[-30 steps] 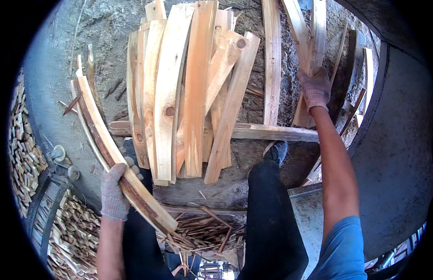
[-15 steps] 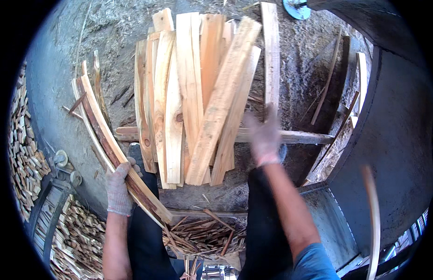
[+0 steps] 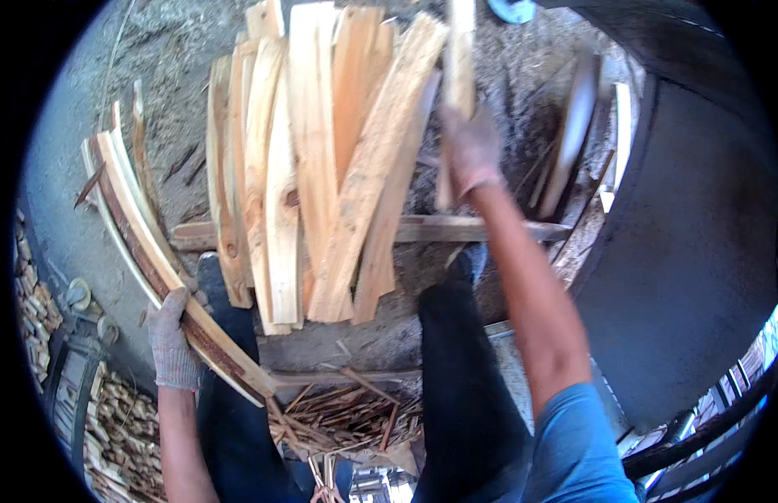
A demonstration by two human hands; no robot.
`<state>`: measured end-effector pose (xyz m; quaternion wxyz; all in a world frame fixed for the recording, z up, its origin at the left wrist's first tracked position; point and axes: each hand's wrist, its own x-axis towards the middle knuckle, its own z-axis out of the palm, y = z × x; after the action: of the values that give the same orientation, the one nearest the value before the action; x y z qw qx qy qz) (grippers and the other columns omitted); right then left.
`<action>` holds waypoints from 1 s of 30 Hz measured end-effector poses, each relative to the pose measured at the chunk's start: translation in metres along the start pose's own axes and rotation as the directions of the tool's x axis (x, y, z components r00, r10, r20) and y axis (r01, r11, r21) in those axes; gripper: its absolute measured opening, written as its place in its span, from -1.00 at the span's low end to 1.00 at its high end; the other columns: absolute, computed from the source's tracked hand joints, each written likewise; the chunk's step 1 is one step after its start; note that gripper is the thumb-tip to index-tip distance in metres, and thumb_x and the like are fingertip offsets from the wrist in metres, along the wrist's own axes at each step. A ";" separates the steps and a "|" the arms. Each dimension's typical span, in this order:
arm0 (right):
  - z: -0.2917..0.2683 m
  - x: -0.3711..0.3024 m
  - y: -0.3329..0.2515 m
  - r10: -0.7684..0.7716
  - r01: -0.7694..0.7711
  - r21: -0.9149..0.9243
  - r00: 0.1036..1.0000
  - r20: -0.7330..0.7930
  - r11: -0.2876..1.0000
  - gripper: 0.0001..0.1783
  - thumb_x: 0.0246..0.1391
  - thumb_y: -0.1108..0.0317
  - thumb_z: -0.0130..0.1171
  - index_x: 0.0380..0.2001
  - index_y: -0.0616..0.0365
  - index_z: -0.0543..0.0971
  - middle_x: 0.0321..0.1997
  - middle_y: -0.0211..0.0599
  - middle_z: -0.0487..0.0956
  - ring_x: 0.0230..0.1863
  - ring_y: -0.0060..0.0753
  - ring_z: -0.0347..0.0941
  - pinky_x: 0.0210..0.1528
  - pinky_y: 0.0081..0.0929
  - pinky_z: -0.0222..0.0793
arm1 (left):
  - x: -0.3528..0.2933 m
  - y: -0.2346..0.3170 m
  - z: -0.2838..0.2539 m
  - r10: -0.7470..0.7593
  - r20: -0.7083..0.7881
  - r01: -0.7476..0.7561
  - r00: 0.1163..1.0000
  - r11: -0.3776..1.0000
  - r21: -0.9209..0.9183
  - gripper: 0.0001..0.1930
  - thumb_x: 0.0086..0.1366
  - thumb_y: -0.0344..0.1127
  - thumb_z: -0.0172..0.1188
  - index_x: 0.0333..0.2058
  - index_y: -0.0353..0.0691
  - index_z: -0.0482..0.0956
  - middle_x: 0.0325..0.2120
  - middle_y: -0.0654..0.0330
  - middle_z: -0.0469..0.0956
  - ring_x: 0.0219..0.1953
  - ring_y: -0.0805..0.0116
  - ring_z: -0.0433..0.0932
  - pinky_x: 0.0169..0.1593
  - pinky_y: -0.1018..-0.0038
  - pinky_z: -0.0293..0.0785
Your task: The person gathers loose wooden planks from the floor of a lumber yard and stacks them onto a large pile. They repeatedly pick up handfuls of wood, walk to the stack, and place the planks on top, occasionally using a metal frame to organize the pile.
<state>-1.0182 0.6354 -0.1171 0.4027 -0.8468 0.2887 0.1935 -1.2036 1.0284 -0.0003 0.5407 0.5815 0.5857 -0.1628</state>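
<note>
My left hand [image 3: 173,331], in a pale knit work glove, is closed around a bundle of long wood strips with dark bark edges [image 3: 146,226]. These slant from the upper left down towards my legs. My right hand [image 3: 474,151], gloved too, is wrapped around a narrow wooden board [image 3: 461,59] that sticks out above and below it. Between my hands lies a stack of pale boards [image 3: 318,126], fanned out unevenly. One rough board [image 3: 381,159] rests slantwise on top.
A wooden crosspiece [image 3: 481,228] runs under the stack. Thin wood scraps [image 3: 347,411] are heaped between my legs. Cut wood pieces [image 3: 125,427] fill the lower left. A dark metal panel [image 3: 682,251] stands at right, near a motion-blurred strip [image 3: 572,134].
My right hand has moved up and closed on the narrow board. The strip at the lower right is gone from there; a blurred one shows farther up. The view has shifted slightly.
</note>
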 end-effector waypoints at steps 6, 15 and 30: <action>0.001 -0.142 0.016 0.128 -0.076 -0.148 0.915 0.383 0.986 -0.22 0.07 0.08 0.35 0.20 0.41 0.38 0.09 0.19 0.57 0.19 0.09 0.51 0.30 -0.15 0.36 | 0.008 -0.013 0.002 0.053 0.087 -0.051 0.995 0.998 -0.028 -0.77 0.34 -0.22 0.21 -0.20 -0.29 0.60 -0.42 0.17 0.62 -0.50 0.37 0.58 -0.39 0.53 0.56; -0.140 0.075 0.235 -0.025 -0.186 -0.908 0.977 -0.211 0.376 -0.24 0.36 -0.15 -0.09 0.35 0.25 0.31 0.32 0.11 0.45 0.30 0.09 0.42 0.27 -0.03 0.38 | -0.001 -0.009 -0.016 -0.028 -0.051 0.032 0.998 0.996 0.079 -0.71 0.30 -0.19 0.26 -0.14 -0.29 0.63 -0.39 0.20 0.61 -0.37 0.42 0.59 -0.26 0.50 0.56; -0.144 0.055 0.189 -0.190 0.077 -0.441 0.957 -0.218 0.894 -0.34 0.12 -0.04 0.31 0.12 0.20 0.45 0.00 -0.01 0.59 0.01 0.04 0.56 0.09 -0.12 0.36 | 0.018 0.028 0.000 0.158 -0.080 -0.132 0.984 0.955 0.265 -0.74 0.25 -0.21 0.32 -0.30 -0.33 0.67 -0.49 0.22 0.61 -0.52 0.42 0.55 -0.38 0.48 0.53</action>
<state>-1.0850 0.4067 -0.1693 0.1791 -0.9501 0.2290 0.1132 -1.1749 1.0453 -0.0026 0.4408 0.6958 0.5415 -0.1682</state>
